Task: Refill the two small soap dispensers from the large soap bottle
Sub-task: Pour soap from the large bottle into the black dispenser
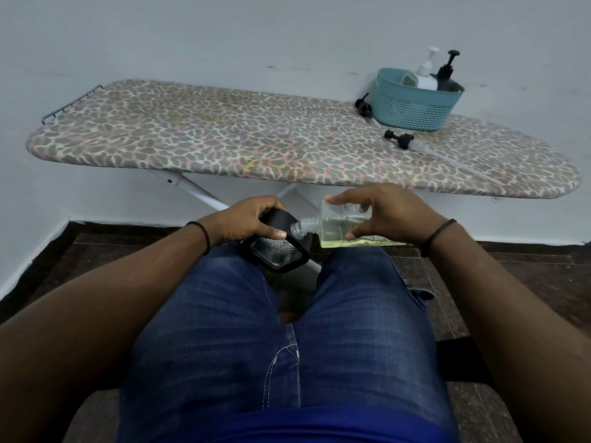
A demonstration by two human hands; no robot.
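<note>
Clear bottle (339, 227) uncapped, lying sideways, part-filled with yellowish soap, neck over the black-framed container (278, 251). Two black pump heads (398, 138) loose on the ironing board (224, 139) beside the teal basket (415, 103).

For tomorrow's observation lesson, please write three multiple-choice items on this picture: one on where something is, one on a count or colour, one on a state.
1. Where is the teal basket?
A. on the floor
B. on the ironing board, near its right end
C. on the person's lap

2. How many loose black pump tops lie on the board outside the basket?
A. none
B. two
C. four

3. How is the clear bottle in the right hand held?
A. upright, capped
B. upside down, empty
C. tipped on its side, uncapped, part full of yellowish liquid

Answers: 1 B, the basket stands on the patterned board by the wall. 2 B, one lies left of the basket and one in front of it. 3 C, its open threaded neck points at the black-framed container that the left hand grips.
</note>
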